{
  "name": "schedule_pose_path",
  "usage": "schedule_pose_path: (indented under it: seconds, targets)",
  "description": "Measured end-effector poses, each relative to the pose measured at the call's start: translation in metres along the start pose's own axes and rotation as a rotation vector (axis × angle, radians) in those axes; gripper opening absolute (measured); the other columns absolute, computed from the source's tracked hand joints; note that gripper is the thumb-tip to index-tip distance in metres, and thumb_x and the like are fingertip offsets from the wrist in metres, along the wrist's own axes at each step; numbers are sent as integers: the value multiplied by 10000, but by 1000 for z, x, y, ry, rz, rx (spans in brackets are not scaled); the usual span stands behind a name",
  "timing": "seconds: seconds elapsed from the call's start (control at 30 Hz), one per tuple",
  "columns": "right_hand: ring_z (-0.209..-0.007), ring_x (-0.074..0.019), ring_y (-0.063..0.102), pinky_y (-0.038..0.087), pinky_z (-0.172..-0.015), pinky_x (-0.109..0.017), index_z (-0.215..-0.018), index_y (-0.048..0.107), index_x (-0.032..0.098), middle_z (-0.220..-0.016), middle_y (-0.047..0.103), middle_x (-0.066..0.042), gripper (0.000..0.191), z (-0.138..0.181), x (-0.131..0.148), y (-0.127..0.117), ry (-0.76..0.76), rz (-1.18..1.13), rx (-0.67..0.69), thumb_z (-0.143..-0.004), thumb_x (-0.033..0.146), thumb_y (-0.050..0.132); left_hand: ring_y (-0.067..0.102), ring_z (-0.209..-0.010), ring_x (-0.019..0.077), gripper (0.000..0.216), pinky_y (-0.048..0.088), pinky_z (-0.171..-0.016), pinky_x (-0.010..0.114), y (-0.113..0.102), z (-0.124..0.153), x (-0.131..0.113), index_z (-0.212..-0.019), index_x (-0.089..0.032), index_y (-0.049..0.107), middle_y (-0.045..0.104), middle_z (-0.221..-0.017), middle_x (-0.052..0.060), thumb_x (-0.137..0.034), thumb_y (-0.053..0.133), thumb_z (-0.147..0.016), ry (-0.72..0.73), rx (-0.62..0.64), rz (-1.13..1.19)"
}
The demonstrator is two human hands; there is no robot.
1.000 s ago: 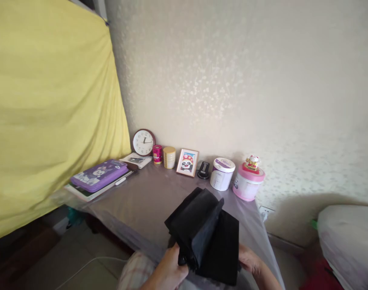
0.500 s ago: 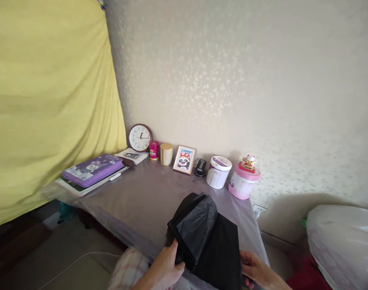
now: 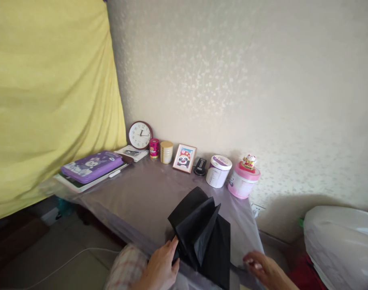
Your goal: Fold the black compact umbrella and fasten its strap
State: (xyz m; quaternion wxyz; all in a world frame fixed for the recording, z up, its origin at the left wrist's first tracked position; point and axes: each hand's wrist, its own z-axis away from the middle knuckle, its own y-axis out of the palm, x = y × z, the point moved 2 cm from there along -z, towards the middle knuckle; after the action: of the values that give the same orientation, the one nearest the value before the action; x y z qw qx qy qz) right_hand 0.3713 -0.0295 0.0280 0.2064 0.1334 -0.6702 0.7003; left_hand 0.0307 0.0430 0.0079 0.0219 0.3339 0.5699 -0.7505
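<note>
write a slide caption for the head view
Left hand holding a folded black bundle at a table, right hand nearby, clock and picture frame behind.

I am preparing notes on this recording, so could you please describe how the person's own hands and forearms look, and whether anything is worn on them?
The left hand and right hand are bare: no gloves, and no sleeves show on the visible forearms. No ring shows on the left; motion blur hides finer detail on the right.

Holds a black folded bundle (image 3: 191, 219) over the surface (image 3: 135, 197) with the left hand (image 3: 162, 264); has the right hand (image 3: 264, 268) (blurred) nearby.
</note>
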Motion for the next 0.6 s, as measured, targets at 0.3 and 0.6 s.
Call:
schedule_pose_path:
  seconds: [0.3, 0.6]
  targets:
    - [-877, -236, 613, 488, -804, -354, -1025, 641, 255, -1098, 635, -75, 269, -70, 111, -56, -319, -189, -299, -874, 395, 468, 626, -943, 195, 647, 460, -805, 292, 6, 8, -6, -1441, -307, 231, 558, -1208, 75, -136, 379, -835, -28, 45, -87]
    - [-673, -125, 569, 501, -652, -292, -1231, 520, 207, -952, 632, -31, 508, -143, 107, -44, -168, -519, 37, -731, 279, 578, 635, -907, 212, 627, 472, -784, 306, 2, 9, -4, -1439, -240, 268, 571, -1156, 94, -167, 371, -825, 35, 37, -71]
